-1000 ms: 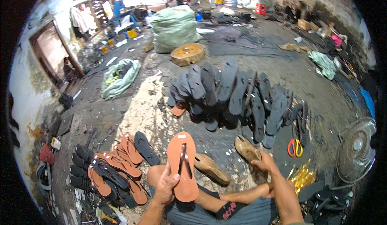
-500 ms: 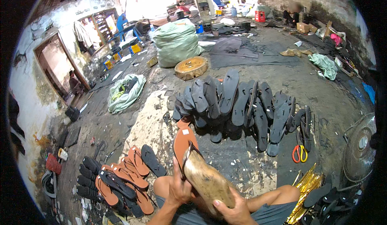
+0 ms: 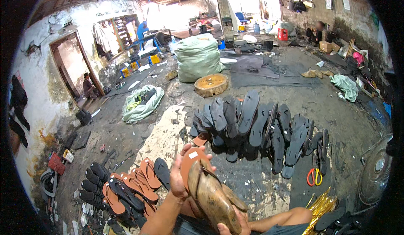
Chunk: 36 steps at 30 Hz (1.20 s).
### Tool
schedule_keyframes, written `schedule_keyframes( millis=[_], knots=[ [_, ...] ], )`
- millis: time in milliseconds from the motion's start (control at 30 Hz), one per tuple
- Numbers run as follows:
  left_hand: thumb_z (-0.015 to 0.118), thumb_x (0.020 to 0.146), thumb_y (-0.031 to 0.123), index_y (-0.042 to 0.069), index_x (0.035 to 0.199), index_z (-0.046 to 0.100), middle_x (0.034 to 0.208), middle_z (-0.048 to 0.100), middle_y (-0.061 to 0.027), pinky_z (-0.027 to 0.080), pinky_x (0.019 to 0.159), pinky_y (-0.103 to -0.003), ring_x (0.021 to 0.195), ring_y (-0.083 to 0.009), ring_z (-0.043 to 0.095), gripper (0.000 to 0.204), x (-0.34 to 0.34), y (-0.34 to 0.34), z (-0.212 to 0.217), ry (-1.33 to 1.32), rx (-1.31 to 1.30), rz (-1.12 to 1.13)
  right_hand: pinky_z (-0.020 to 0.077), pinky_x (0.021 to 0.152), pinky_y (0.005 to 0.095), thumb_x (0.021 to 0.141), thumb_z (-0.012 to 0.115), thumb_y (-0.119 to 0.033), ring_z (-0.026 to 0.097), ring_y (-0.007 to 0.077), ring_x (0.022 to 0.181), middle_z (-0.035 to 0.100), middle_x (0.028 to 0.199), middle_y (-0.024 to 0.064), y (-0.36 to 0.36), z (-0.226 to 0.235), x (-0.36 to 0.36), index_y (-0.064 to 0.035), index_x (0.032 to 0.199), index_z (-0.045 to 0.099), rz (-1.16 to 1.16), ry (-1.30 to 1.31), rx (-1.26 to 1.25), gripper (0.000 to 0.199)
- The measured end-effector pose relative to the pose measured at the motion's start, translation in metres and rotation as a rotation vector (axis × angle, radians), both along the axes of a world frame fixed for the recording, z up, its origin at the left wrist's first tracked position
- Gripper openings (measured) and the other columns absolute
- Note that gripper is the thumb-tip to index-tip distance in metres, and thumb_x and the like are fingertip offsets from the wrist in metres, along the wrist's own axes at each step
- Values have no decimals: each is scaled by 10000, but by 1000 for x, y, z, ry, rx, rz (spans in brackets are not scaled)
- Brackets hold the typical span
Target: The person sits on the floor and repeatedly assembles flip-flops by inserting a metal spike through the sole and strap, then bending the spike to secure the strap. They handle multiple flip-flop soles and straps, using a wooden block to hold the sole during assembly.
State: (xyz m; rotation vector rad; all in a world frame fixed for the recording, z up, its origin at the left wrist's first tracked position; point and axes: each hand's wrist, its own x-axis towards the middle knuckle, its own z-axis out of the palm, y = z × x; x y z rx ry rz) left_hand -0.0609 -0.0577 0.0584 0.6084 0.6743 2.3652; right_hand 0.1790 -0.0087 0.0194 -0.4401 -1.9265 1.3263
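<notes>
A brown sandal with a white label on its sole is in front of me, its dark strap stretched round a worn wooden shoe last. My left hand wraps round the sandal's toe end from the left and beneath, fingertips showing on its far side. Lower down, my right hand grips the heel end of the last. A second wooden piece, partly hidden, shows just right of the last. To the left lie several brown sandals and black sandals.
Rows of black sandals stand beyond my hands. Scissors with red and yellow handles lie to the right, near gold strips and a fan. A round wood block and big green sack stand farther off. Other people are in the background.
My left hand has gone from the sandal's side to holding its toe end. The sandal and last have tilted and come lower. The view has shifted, moving the surroundings right and down.
</notes>
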Motion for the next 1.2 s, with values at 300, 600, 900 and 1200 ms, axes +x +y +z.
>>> schedule_keyframes(
  millis=[300,600,900,1200],
  knots=[
    [326,1105,438,129,1540,329,1479,463,-193,493,1073,-535,1314,-354,538,533,37,5,-3,62,-260,98,464,1003,466,826,811,-196,590,353,1139,601,1259,219,10,-14,-17,55,1354,525,-47,100,146,651],
    [956,691,350,81,1326,239,1288,390,-165,413,1065,-397,1238,-245,446,994,97,-29,-47,364,-768,231,434,1053,451,810,813,-394,560,322,1207,540,1342,181,33,-21,-14,24,1419,470,225,-22,-14,815],
    [988,671,222,147,1303,286,1504,298,-207,431,1081,-442,1337,-292,459,948,157,-75,8,398,-748,-328,572,875,375,993,520,-590,690,254,1026,675,1178,172,100,-20,0,63,1300,545,618,-186,-1085,722],
    [458,1090,475,1,1105,626,964,642,-40,474,706,-267,895,-95,590,503,196,-116,-48,-535,-1035,-239,566,936,394,975,495,-589,684,241,1049,673,1182,150,55,-62,-13,14,1342,525,483,184,-1411,706]
  ],
)
